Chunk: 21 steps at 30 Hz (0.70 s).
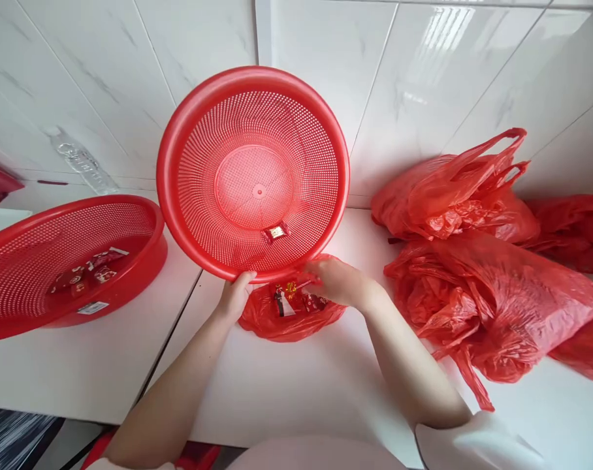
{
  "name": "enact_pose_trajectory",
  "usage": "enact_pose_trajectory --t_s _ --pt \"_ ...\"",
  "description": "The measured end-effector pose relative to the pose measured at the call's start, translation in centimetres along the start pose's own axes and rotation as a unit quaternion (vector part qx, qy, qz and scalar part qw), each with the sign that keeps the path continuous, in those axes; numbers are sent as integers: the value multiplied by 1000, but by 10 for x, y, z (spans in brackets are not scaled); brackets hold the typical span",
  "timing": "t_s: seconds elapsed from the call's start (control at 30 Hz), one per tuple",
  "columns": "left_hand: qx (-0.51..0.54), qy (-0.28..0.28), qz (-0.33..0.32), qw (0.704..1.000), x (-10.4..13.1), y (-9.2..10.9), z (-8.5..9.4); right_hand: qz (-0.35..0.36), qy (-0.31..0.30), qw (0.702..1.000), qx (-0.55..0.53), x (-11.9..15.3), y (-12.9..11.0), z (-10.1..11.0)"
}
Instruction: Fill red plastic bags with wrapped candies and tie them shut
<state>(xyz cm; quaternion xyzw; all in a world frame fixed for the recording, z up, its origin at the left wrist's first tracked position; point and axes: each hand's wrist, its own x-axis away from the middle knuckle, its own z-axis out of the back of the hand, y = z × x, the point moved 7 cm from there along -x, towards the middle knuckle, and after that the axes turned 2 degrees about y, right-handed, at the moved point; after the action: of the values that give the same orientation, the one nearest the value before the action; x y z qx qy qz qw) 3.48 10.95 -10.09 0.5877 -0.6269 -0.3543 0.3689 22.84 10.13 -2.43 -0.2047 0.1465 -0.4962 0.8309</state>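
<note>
A round red mesh basket [255,183] is tilted with its opening toward me, above an open red plastic bag [291,326]. One small red and gold packet [277,232] lies inside the basket near its lower side. My left hand [235,297] grips the basket's lower rim, thumb over the edge. At the right of the bag is my right hand [333,281], slightly blurred, by the basket's lower rim; its fingertips are too unclear to tell whether they hold anything. Several decorated red packets [287,300] show in the bag's mouth.
A second red basket [154,261] with several packets stands at the left. A clear plastic bottle [83,160] lies by the tiled wall. Filled red plastic bags [497,294] are piled at the right of the white table [277,391].
</note>
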Motion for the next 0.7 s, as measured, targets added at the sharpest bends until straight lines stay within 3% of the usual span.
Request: enact_pose_trajectory --t_s 0.13,0.27,0.37,0.47,0.6,0.7 --pt "-16 -1 42 999 8 -7 -5 22 95 995 -33 -9 -6 9" --pt "-23 -58 91 994 21 -17 -24 15 178 980 91 -20 -2 -1" --pt "-8 -86 92 992 25 -17 -33 10 126 982 138 -26 1 -23" --pt "17 -62 73 995 19 -12 -26 42 54 994 89 -23 -6 -34" --pt "37 -26 75 996 9 -8 -14 158 3 987 -23 -13 -33 -26" --pt "42 -21 65 997 6 -4 -11 151 41 980 -122 -13 -34 -13"
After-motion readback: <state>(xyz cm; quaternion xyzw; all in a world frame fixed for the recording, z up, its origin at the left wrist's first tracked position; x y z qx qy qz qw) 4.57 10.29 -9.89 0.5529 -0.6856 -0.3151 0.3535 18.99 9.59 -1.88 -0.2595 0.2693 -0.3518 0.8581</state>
